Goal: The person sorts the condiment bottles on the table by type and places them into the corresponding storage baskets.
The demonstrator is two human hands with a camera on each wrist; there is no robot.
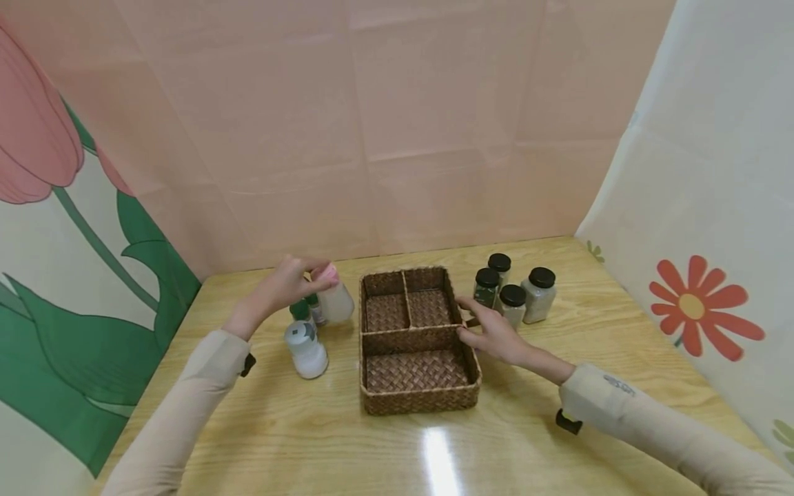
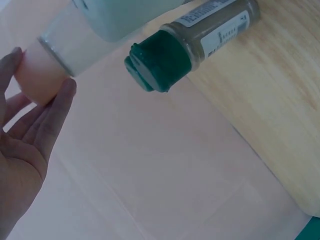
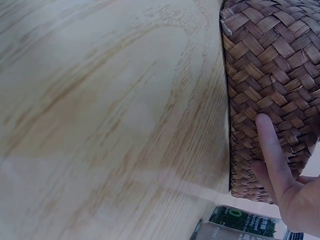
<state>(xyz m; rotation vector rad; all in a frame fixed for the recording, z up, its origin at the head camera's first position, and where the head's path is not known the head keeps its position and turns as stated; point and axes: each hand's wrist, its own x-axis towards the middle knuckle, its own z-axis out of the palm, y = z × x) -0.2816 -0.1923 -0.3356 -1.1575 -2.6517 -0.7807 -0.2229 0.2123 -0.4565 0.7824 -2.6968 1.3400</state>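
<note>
By its pink cap (image 1: 329, 274), my left hand (image 1: 287, 284) pinches a pale see-through bottle (image 1: 338, 303) between thumb and fingers. The bottle leans, left of a brown woven basket (image 1: 418, 399) with three compartments. In the left wrist view, the fingertips meet the cap (image 2: 42, 72), beside a green-capped spice bottle (image 2: 160, 61). My right hand (image 1: 496, 335) rests against the basket's right side. Its extended fingers touch the woven outer wall (image 3: 275, 70) in the right wrist view. All three compartments of the basket hold nothing.
A white shaker jar (image 1: 308, 355) stands left of the basket, with green-capped bottles (image 1: 300, 310) behind it. Right of the basket are several black-lidded jars (image 1: 538, 296), close to my right hand. The wooden table (image 1: 298, 441) meets a pink back wall (image 1: 372, 138).
</note>
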